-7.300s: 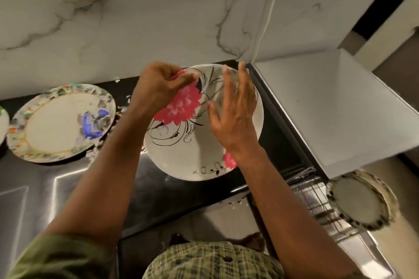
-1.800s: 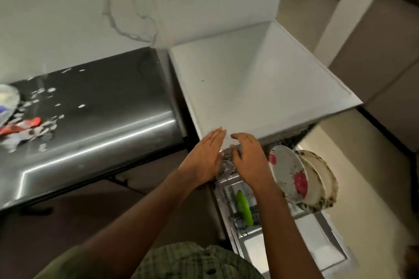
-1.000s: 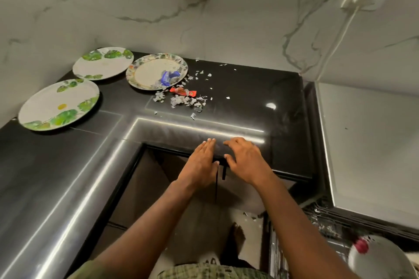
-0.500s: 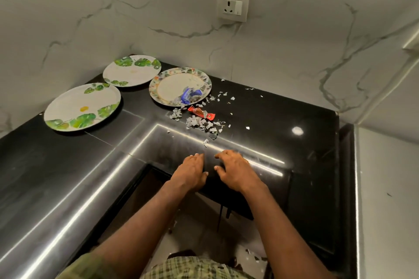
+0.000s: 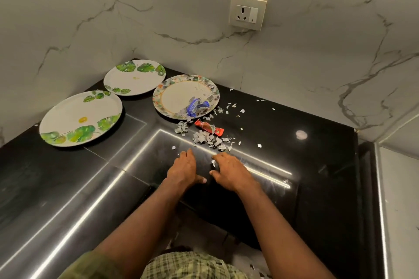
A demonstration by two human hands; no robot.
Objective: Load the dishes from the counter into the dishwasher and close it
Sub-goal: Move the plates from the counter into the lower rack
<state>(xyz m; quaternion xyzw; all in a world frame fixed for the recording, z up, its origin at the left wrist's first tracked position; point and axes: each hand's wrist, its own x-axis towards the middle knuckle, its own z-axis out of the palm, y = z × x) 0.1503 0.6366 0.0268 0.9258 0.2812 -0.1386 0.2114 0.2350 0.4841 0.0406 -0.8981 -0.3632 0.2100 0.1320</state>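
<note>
Three plates lie on the black counter (image 5: 294, 165). A green-leaf plate (image 5: 79, 118) is at the left and a second green-leaf plate (image 5: 135, 77) sits in the back corner. A plate with a multicoloured rim (image 5: 181, 95) holds a blue wrapper (image 5: 196, 106) and paper scraps. My left hand (image 5: 183, 170) and my right hand (image 5: 229, 172) hover side by side, palms down, over the counter just short of the scraps. Both hold nothing, fingers loosely bent. The dishwasher's white top edge (image 5: 399, 188) shows at the far right.
Torn paper scraps (image 5: 208, 139) and a red wrapper (image 5: 208, 128) litter the counter between my hands and the multicoloured plate. A wall socket (image 5: 248, 12) sits on the marble backsplash. The counter turns an L-shaped corner, with an open gap below my arms.
I turned from the dishwasher, where the flowered plate now stands, back to the counter. Both hands have moved forward over the counter toward the scraps and plates.
</note>
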